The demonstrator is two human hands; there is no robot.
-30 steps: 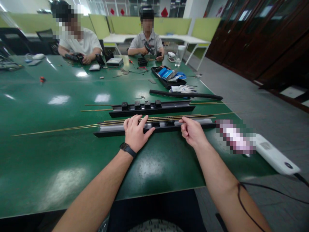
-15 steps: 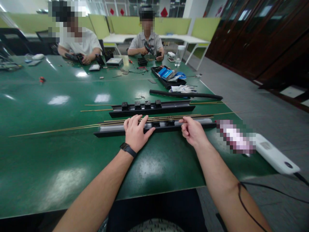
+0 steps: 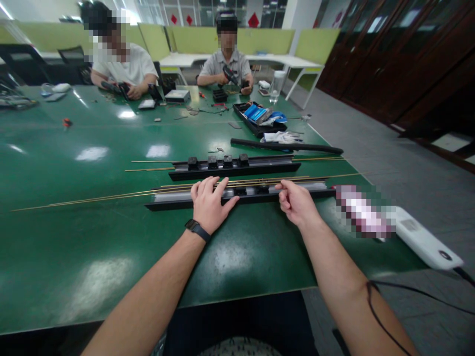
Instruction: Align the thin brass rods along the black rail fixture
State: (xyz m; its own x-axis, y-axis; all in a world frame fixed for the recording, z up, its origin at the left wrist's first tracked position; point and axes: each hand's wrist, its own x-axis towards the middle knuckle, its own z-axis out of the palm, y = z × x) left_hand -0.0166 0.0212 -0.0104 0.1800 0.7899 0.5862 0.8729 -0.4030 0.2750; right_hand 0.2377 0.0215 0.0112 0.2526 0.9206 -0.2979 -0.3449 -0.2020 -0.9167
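A long black rail [image 3: 170, 200] with a grey strip lies across the green table [image 3: 74, 237] in front of me. My left hand [image 3: 210, 205] rests flat on the rail's middle, fingers spread, a black watch on the wrist. My right hand [image 3: 297, 202] is further right at the rail, fingers pinched on a thin brass rod [image 3: 111, 196] that runs along the rail's far edge and far out to the left. Other brass rods lie beside it. A second black rail [image 3: 260, 165] carrying several small black blocks lies parallel just behind.
A black tube [image 3: 285, 146], white gloves and a black tray of blue parts [image 3: 258, 116] lie at the back right. A white device [image 3: 423, 242] with a cable sits at the right table edge. Two people work with tools at the table's far end.
The brass rod has slid slightly further left along the rail. Both hands stay almost where they were.
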